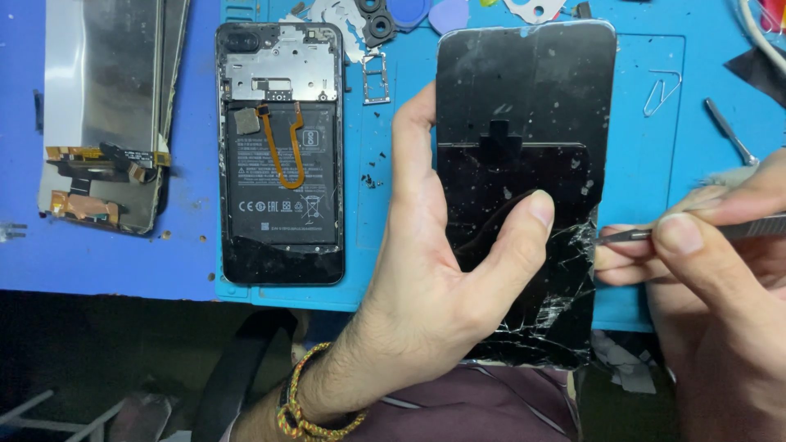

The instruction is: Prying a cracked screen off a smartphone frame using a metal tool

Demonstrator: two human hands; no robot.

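Half the cracked screen (pixel 524 123) behind left hand (pixel 434 278)

You look down on a bright blue work table (pixel 98 270) topped with a lighter blue repair mat (pixel 647 188), evenly lit from above, while the floor (pixel 123 360) below its front edge lies in deep shadow.

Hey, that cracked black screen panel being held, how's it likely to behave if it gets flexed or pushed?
The cracked screen panel looks thin and flat, so probably light and fairly stiff. Cracks spread across its lower right corner beside the tweezers, so it may well shed splinters if bent. The left hand grips it by the edges, thumb on its glossy, likely slippery face.
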